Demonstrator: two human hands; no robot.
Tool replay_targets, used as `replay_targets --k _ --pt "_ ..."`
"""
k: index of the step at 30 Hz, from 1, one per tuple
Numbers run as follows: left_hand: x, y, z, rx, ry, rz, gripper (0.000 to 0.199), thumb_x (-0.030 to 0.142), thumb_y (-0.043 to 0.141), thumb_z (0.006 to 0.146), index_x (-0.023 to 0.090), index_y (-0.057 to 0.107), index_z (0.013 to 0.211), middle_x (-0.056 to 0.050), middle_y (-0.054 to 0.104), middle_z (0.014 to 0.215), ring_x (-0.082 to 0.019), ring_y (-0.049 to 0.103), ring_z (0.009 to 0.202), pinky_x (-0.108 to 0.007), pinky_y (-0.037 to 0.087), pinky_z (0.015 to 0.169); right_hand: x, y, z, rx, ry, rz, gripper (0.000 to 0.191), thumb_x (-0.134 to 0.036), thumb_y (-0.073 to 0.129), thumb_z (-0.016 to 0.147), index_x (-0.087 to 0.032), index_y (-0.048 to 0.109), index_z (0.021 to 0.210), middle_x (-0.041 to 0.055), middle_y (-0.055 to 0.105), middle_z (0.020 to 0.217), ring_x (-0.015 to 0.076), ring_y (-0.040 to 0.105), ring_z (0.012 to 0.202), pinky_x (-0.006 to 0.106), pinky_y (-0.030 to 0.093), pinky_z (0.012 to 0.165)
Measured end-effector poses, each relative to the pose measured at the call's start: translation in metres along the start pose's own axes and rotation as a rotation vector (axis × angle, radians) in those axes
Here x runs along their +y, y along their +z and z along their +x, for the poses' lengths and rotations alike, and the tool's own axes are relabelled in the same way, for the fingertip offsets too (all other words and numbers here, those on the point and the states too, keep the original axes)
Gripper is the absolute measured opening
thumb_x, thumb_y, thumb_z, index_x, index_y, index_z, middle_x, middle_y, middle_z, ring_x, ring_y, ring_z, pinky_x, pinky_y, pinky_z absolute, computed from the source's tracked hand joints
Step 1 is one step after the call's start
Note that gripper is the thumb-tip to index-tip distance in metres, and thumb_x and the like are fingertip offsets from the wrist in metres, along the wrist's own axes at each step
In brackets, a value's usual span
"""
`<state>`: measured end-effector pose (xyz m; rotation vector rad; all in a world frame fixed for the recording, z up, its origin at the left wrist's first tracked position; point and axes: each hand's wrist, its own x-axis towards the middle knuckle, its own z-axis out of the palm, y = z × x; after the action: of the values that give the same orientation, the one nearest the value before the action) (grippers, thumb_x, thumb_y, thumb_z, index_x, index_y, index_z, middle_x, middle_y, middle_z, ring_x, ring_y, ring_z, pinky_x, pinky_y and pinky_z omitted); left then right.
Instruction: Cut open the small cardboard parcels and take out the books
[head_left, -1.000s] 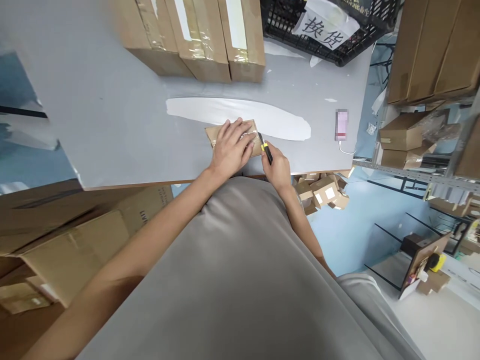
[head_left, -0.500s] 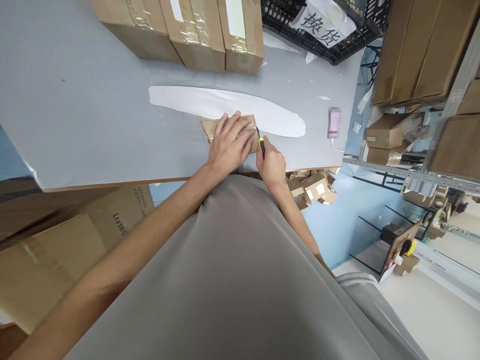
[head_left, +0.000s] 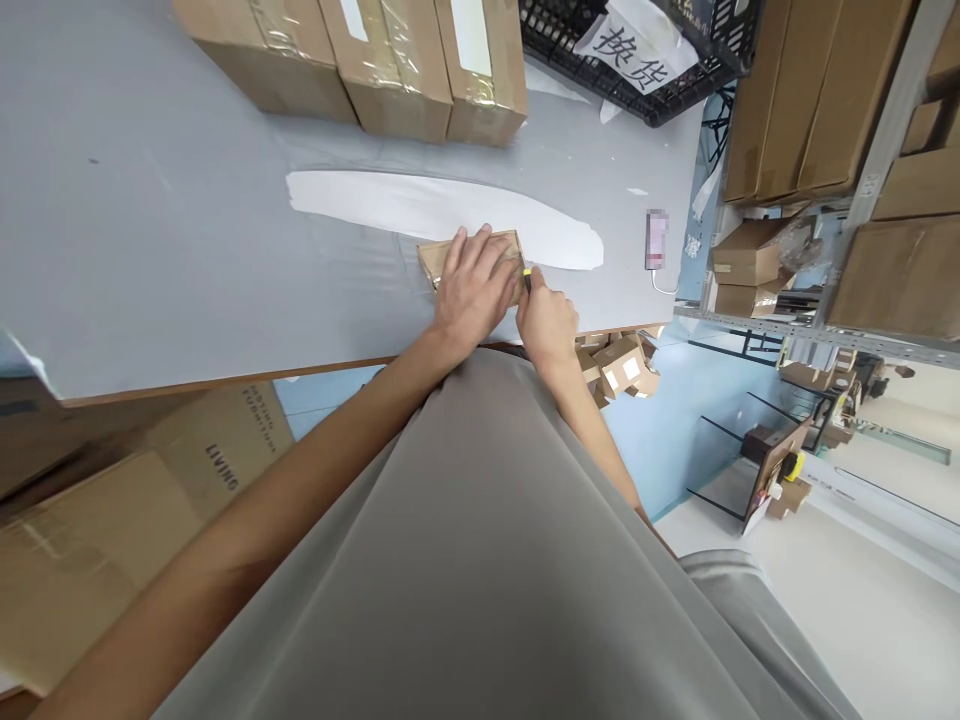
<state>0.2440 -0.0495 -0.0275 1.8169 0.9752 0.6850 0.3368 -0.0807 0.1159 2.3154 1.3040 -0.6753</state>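
One small brown package (head_left: 430,260) lies in my head view on the grey table (head_left: 187,270), close to the edge nearest me, its far side seeming to overlap the long white patch (head_left: 450,205). My left hand (head_left: 474,285) is flat across its middle, fingers slightly spread, holding nothing but bearing down on the cardboard. My right hand (head_left: 547,318) is curled around a black-and-yellow cutter (head_left: 527,276), its tip at the package's right end; I can't make out how deep the blade sits.

I'd judge the work to be partway: the package is in place and steadied, and cutting at that end appears underway. It looks unopened as far as I can see, with no flap lifted and no contents showing, so the opening seems left to do.

The package itself looks shallow and roughly rectangular, plain brown, with shiny clear tape at its left end. My palm and fingers hide most of its top.
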Motion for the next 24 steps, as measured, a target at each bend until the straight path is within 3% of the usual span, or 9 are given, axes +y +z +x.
replay_targets --k 7,12,18,21,24 --pt "0.001 0.006 -0.002 0.013 0.023 -0.095 0.052 0.063 0.043 0.119 0.03 0.069 0.149 -0.007 0.066 0.169 -0.034 0.039 0.176 -0.069 0.011 0.151 -0.002 -0.005 -0.007 -0.065 0.077 -0.041 0.045 -0.019 0.03 0.121 -0.014 0.058 0.157 0.0263 0.08 0.139 0.0366 0.078 0.133 0.049 0.06 0.111" --pt "-0.005 0.008 -0.004 0.024 0.052 -0.055 0.046 0.055 0.04 0.121 0.029 0.073 0.139 -0.007 0.065 0.172 -0.033 0.041 0.175 -0.07 0.01 0.15 0.004 -0.001 -0.009 -0.081 0.07 -0.055 0.045 -0.021 0.034 0.121 -0.016 0.058 0.159 0.024 0.081 0.137 0.0363 0.08 0.129 0.05 0.061 0.111" --pt "-0.014 0.007 -0.007 0.027 0.097 0.003 0.044 0.053 0.045 0.12 0.03 0.073 0.144 -0.007 0.065 0.172 -0.035 0.042 0.175 -0.073 0.016 0.149 0.022 0.003 -0.027 -0.13 0.059 -0.01 0.043 -0.025 0.042 0.121 -0.016 0.065 0.155 0.0211 0.084 0.134 0.0374 0.081 0.126 0.047 0.061 0.108" --pt "-0.017 -0.001 -0.011 0.021 0.094 0.027 0.047 0.055 0.048 0.119 0.029 0.069 0.151 -0.009 0.064 0.172 -0.035 0.042 0.175 -0.07 0.016 0.15 0.04 0.007 -0.034 -0.08 -0.014 0.09 0.041 -0.033 0.042 0.122 -0.023 0.067 0.154 0.0168 0.086 0.131 0.0365 0.082 0.121 0.045 0.061 0.104" --pt "-0.022 -0.013 -0.023 0.009 0.095 0.084 0.048 0.055 0.044 0.121 0.03 0.065 0.156 -0.009 0.061 0.175 -0.033 0.042 0.175 -0.069 0.016 0.151 0.065 0.023 -0.018 0.039 -0.065 0.289 0.042 -0.044 0.04 0.124 -0.026 0.07 0.147 0.0141 0.088 0.125 0.0329 0.085 0.111 0.042 0.062 0.1"
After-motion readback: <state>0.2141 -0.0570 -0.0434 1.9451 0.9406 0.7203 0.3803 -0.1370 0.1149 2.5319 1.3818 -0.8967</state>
